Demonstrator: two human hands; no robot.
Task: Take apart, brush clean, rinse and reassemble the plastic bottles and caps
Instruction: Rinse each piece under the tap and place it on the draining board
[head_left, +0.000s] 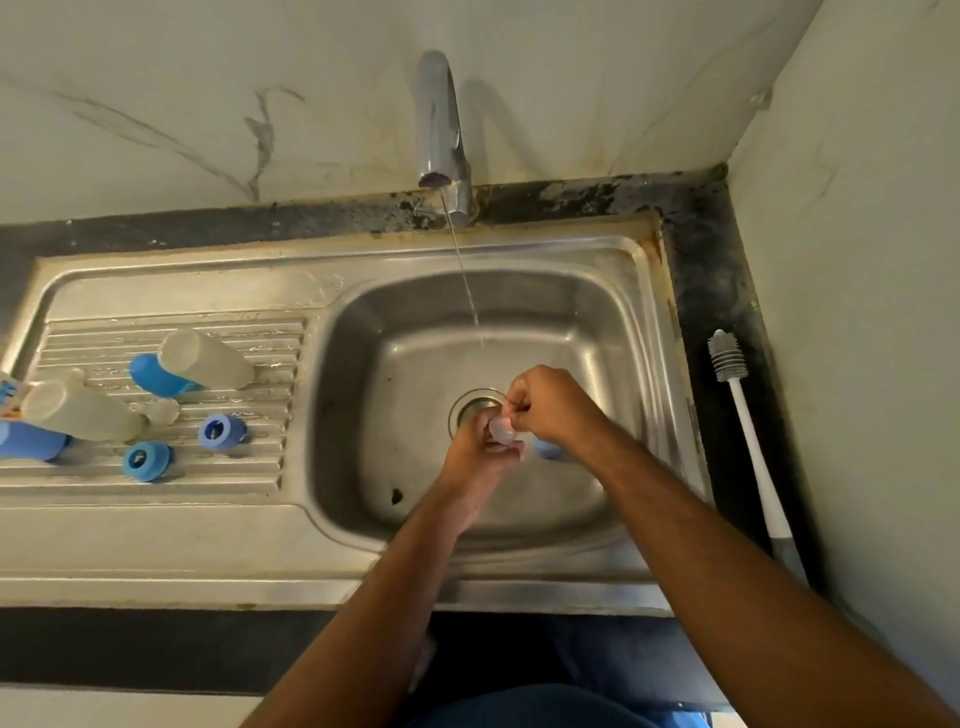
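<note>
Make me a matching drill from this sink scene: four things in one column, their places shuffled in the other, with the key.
Things:
1. bottle brush
2. two blue caps
3. small clear piece
4. water stream

Places:
A. on the ribbed drainboard
B. falling from the tap into the basin
C. on the dark counter right of the sink
D. between both hands over the drain

Pairs: 1-C, 2-A, 3-D, 4-B
</note>
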